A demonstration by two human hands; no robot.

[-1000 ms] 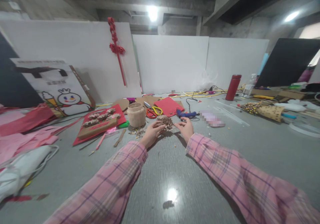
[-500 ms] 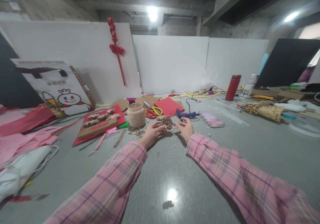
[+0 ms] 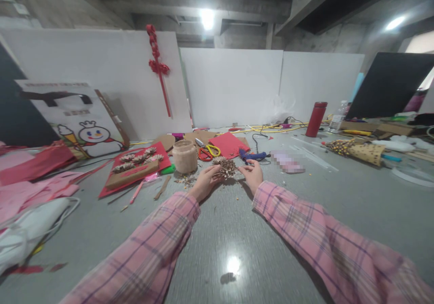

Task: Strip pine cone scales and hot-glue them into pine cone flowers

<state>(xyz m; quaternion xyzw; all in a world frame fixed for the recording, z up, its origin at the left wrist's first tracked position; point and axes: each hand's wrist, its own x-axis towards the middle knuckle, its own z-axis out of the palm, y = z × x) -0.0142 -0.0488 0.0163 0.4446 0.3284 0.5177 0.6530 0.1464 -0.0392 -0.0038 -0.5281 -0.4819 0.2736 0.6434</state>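
Note:
A brown pine cone (image 3: 226, 167) with pale-tipped scales is held just over the grey table in front of me. My left hand (image 3: 207, 179) grips it from the left, thumb and fingers closed on its side. At the cone's right edge is my right hand (image 3: 251, 176), its thumb and fingertips drawn together in a pinch. Whatever small thing they pinch, if anything, is too small to make out. A beige jar (image 3: 185, 156) stands left of the cone, with brown crumbs around its base. Behind the hands lie scissors (image 3: 213, 150) with red and yellow handles.
A blue glue gun (image 3: 255, 155) lies behind my right hand. Red card (image 3: 228, 144) is at the back. To the left, more cone flowers (image 3: 127, 158) rest on red paper beside a pink pencil (image 3: 136, 192). A red flask (image 3: 316, 119) stands at the back right.
The pine cone has turned a little in my left hand, showing more of its pale scale tips. My right fingertips have shifted very slightly to the right.

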